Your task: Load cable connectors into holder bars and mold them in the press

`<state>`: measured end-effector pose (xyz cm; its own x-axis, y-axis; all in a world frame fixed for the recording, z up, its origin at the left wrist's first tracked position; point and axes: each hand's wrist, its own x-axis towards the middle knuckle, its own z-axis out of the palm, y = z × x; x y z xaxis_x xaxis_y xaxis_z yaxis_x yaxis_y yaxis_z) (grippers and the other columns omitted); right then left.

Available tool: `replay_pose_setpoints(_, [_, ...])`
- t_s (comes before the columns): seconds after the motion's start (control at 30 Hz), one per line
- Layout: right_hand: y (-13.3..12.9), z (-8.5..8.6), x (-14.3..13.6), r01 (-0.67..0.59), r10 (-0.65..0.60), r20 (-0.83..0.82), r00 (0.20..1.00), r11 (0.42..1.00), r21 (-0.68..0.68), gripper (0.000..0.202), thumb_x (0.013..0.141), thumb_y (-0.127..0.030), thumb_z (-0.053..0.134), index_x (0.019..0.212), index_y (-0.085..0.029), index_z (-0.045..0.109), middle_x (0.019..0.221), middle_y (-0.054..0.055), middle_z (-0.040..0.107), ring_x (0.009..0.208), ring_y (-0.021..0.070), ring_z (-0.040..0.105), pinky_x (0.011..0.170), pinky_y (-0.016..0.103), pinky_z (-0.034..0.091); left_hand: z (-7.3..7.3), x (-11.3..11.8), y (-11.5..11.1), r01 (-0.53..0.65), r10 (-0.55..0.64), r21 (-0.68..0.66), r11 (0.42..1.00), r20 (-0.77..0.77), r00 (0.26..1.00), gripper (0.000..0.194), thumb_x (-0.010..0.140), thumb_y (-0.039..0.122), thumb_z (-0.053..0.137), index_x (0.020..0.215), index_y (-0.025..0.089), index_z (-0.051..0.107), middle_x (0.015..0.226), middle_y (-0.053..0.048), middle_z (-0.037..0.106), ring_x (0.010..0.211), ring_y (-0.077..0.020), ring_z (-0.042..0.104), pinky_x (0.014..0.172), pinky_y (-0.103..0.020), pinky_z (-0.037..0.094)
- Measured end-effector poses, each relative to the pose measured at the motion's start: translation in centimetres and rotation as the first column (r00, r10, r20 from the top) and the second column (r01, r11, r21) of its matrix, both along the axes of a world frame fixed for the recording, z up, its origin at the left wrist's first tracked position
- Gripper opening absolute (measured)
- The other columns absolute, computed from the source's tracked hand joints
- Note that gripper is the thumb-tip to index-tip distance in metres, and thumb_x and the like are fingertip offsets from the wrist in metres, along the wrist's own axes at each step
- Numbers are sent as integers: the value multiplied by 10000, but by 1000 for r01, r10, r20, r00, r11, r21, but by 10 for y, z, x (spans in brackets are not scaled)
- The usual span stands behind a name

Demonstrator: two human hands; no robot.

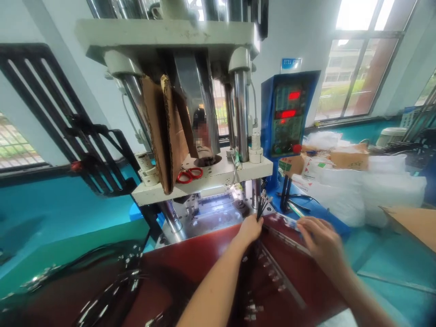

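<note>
Red-brown tabletop (207, 247) right in front of the white press (211, 179). Off the press's near right corner, bunch of black cables (262, 206) within the left hand (250, 229), close to upright along its length, metal tips up beside the press, to the left of the right hand (320, 236). Left fingers wrapped closed around the bunch. Farther right of the press, right fingers curled nearly together by a pale strip (284, 221); pinch on it not possible to confirm. Nearer side from the press, metal ends (272, 271) along a thin rail (286, 280). Right of the press, dark-handled pliers (301, 196) and control box (288, 129). Left-front of the press, more loose cables (102, 299). On the press's lower plate, red-handled scissors (190, 175) beside cardboard (167, 131).
</note>
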<state>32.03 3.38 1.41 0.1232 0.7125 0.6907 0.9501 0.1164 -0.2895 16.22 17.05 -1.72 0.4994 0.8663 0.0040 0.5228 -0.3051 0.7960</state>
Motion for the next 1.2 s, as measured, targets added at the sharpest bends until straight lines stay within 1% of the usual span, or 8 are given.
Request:
replay_pose_setpoints(0.17, [-53, -4, 40, 331, -319, 315, 894, 943, 16, 451, 814, -438, 311, 1073, -153, 547, 846, 165, 627, 886, 363, 534, 814, 558, 323, 19, -14, -22, 67, -71, 28, 997, 183, 980, 308, 827, 355, 386, 871, 137, 599, 914, -98, 637, 866, -214, 562, 785, -305, 398])
replay_pose_setpoints(0.27, [-56, -22, 21, 35, -3, 235, 972, 991, -130, 381, 818, -387, 404, 1117, -184, 523, 995, 131, 612, 949, 285, 535, 827, 437, 412, 37, -33, -42, 195, -191, 36, 980, 442, 877, 321, 840, 399, 366, 746, 159, 556, 700, -38, 623, 679, -153, 570, 697, -264, 423])
replay_pose_setpoints(0.33, [-47, -31, -13, -233, 286, 139, 948, 922, -308, 343, 825, -316, 430, 1135, -200, 518, 1104, 97, 580, 1034, 232, 506, 875, 365, 422, 49, -46, -54, 175, -150, 19, 984, 610, 778, 286, 833, 427, 391, 741, 175, 492, 516, 34, 506, 472, -104, 486, 543, -229, 408])
replay_pose_setpoints(0.43, [-24, -32, -78, -423, 504, 45, 862, 767, -483, 429, 802, -266, 459, 1219, -165, 464, 1252, 101, 483, 1164, 232, 401, 983, 380, 343, 64, -62, -70, -22, 29, -20, 1000, 812, 582, 265, 804, 441, 462, 723, 191, 429, 457, 88, 352, 359, -59, 332, 407, -191, 317])
replay_pose_setpoints(0.6, [19, -26, -152, -503, 625, 40, 780, 664, -554, 476, 685, -168, 528, 1155, -95, 503, 1147, 142, 529, 1084, 266, 432, 965, 409, 325, 92, -91, -82, -208, 103, -52, 977, 964, 244, 299, 772, 415, 541, 647, 184, 399, 465, 86, 302, 357, -35, 275, 370, -172, 257])
replay_pose_setpoints(0.8, [27, -34, -166, -536, 661, -16, 751, 594, -599, 224, 842, -316, 424, 850, -183, 604, 912, 76, 591, 879, 228, 522, 808, 400, 400, 132, -175, -55, -466, 75, -100, 879, 995, -72, 303, 754, 404, 570, 627, 181, 409, 424, 98, 249, 327, -37, 243, 353, -182, 239])
replay_pose_setpoints(0.97, [18, -29, -188, -547, 691, -136, 710, 419, -725, 681, 658, -480, 634, 1236, -171, 448, 1262, 156, 470, 1147, 329, 414, 981, 495, 262, 129, -216, -32, -528, 114, -170, 832, 984, -137, 327, 734, 422, 588, 619, 180, 401, 415, 103, 258, 316, -31, 234, 344, -185, 210])
replay_pose_setpoints(1.2, [26, -50, -215, -495, 702, 44, 711, 544, -678, 123, 799, -211, 440, 795, -189, 561, 738, 58, 640, 688, 240, 601, 622, 366, 467, 120, -233, -14, -593, 110, -150, 791, 988, -104, 365, 731, 483, 562, 614, 186, 385, 429, 102, 248, 329, -32, 241, 353, -180, 244])
